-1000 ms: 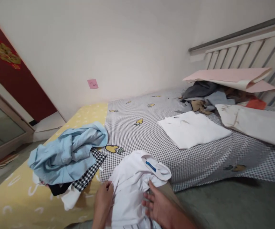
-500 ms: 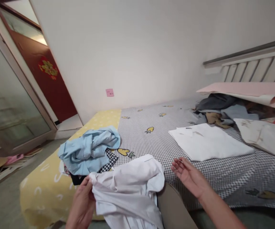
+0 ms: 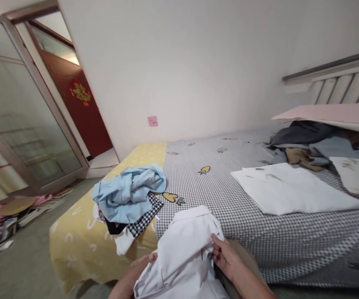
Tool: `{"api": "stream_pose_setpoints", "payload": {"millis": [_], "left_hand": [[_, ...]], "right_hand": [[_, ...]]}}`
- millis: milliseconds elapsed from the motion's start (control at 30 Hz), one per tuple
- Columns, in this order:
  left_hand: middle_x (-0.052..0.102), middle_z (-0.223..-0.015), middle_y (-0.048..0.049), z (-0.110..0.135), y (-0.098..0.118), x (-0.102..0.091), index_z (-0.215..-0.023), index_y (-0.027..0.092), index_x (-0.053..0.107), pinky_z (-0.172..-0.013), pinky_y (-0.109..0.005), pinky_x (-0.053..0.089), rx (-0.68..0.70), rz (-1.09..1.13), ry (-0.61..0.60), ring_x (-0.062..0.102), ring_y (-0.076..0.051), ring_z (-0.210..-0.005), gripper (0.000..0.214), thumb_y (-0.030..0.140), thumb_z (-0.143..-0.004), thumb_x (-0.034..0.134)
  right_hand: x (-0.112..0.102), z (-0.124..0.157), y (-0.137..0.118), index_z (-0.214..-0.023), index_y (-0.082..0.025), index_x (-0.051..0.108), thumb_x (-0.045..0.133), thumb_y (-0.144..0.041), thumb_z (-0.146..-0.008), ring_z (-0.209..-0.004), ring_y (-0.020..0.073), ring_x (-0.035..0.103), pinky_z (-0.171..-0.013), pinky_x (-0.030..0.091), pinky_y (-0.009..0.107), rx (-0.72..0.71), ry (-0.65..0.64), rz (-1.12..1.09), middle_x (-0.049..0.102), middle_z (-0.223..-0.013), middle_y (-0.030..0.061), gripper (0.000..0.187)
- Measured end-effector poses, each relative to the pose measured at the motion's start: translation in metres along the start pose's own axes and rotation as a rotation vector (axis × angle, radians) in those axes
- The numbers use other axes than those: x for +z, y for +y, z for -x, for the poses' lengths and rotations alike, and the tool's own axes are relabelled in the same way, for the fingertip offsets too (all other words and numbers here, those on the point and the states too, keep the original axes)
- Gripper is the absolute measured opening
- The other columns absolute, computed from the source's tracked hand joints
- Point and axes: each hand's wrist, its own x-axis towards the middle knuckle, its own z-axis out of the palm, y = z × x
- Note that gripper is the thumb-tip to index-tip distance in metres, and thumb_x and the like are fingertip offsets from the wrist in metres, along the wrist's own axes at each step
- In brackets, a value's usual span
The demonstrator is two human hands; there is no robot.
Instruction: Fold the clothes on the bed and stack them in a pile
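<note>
A loosely bunched white shirt [image 3: 185,249] lies over my lap at the bed's front edge, its collar end pointing away from me. My right hand [image 3: 226,255] pinches the shirt's right edge between thumb and fingers. At the opposite side, my left hand [image 3: 140,265] grips the cloth, its fingers partly hidden by the fabric. To the left on the bed sits a crumpled heap topped by a light blue garment [image 3: 129,191], with black-and-white checked cloth [image 3: 145,214] under it. Farther right rests a flat, folded white shirt [image 3: 291,189] with a small dark label.
The bed [image 3: 198,187] has a checked sheet with carrot prints and a yellow strip. Dark clothes [image 3: 304,135] are piled under a pink board [image 3: 329,113] at the right, near the headboard [image 3: 347,87]. Various items [image 3: 17,207] lie on the floor at left.
My right hand has come in from the right and taken hold of the white shirt's edge. The shirt is now turned with its collar end away from me. My view has swung left.
</note>
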Motion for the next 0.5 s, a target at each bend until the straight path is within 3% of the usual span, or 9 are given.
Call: {"api": "stream_pose_setpoints", "payload": {"millis": [67,133,233,333,400,500], "left_hand": [[0.080,-0.093,-0.0129,0.003,0.010,0.011,-0.096,0.011,0.076,-0.079,-0.036,0.061,0.097,0.017,0.071,0.077,-0.030,-0.087,0.038,0.024,-0.064,0.091],[0.079,-0.087,-0.0072,0.008,0.029,0.021,-0.095,0.014,0.075,-0.070,-0.031,0.060,0.203,0.063,0.140,0.075,-0.023,-0.076,0.038,0.024,-0.062,0.091],[0.070,-0.067,0.0021,0.026,0.082,0.042,-0.094,0.017,0.072,-0.049,-0.022,0.050,0.446,0.049,0.208,0.062,-0.013,-0.053,0.042,0.030,-0.060,0.091],[0.057,-0.053,0.0086,0.060,0.154,0.068,-0.090,0.019,0.070,-0.039,-0.018,0.037,0.799,-0.015,0.243,0.046,-0.008,-0.042,0.044,0.037,-0.057,0.090],[0.054,-0.050,0.0093,0.089,0.198,0.086,-0.087,0.019,0.068,-0.037,-0.017,0.033,1.049,-0.085,0.271,0.043,-0.007,-0.041,0.040,0.039,-0.059,0.088],[0.052,-0.050,0.0094,0.135,0.242,0.111,-0.086,0.019,0.068,-0.039,-0.019,0.028,1.363,-0.150,0.330,0.039,-0.006,-0.042,0.028,0.040,-0.073,0.080]], "right_hand": [[-0.003,0.001,-0.017,-0.082,-0.026,0.056,0.083,-0.032,-0.064,-0.051,0.0100,0.053,-0.051,0.042,0.020,-0.102,0.009,0.024,0.055,-0.055,-0.0102,0.033],[0.000,0.006,-0.045,-0.089,-0.028,0.063,0.083,-0.038,-0.062,-0.077,0.0157,0.067,-0.068,0.050,0.025,-0.238,-0.041,0.082,0.073,-0.081,-0.0046,0.036],[0.018,0.020,-0.116,-0.093,-0.028,0.068,0.079,-0.049,-0.064,-0.106,0.0227,0.065,-0.084,0.049,0.032,-0.502,-0.131,0.244,0.075,-0.113,0.0013,0.037],[0.047,0.048,-0.216,-0.085,-0.026,0.067,0.077,-0.054,-0.063,-0.092,0.0207,0.062,-0.077,0.045,0.031,-0.756,-0.083,0.338,0.075,-0.095,-0.0009,0.037],[0.068,0.079,-0.284,-0.075,-0.022,0.064,0.081,-0.049,-0.061,-0.074,0.0166,0.056,-0.069,0.041,0.029,-0.980,-0.159,0.289,0.068,-0.075,-0.0019,0.034],[0.095,0.138,-0.361,-0.075,-0.022,0.061,0.082,-0.037,-0.069,-0.071,0.0115,0.051,-0.071,0.039,0.026,-1.171,-0.239,0.193,0.061,-0.070,-0.0063,0.027]]}}
